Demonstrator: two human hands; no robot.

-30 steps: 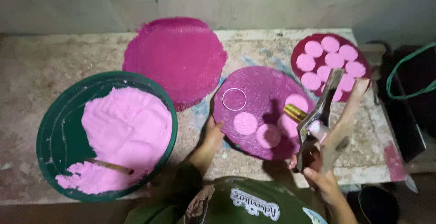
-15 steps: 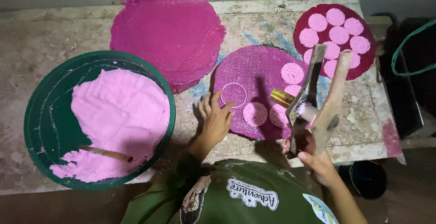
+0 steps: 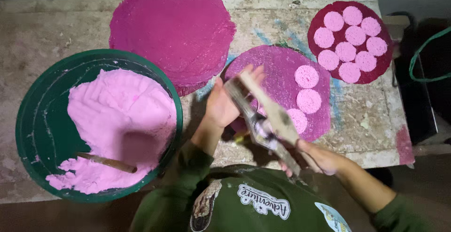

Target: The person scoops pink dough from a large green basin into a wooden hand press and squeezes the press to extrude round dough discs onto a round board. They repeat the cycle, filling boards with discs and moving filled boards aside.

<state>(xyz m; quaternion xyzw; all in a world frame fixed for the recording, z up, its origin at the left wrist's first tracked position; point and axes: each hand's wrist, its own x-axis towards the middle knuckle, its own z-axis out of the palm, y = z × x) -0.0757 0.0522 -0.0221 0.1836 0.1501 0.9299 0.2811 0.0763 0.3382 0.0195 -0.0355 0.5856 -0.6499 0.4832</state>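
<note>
I am seeing a two-armed press tool of pale, stained wood and dull grey metal [image 3: 263, 119], smeared and matt. The round purple mat [image 3: 282, 67] is looking coarse and fibrous, faintly glinting. The pink discs [image 3: 306, 76] on it are appearing spongy and pitted. The green plastic basin [image 3: 42, 100] is showing a smooth, slightly glossy wall, holding soft, matt pink dough [image 3: 117, 114]. The stone tabletop [image 3: 56, 30] is looking rough and mottled.
</note>
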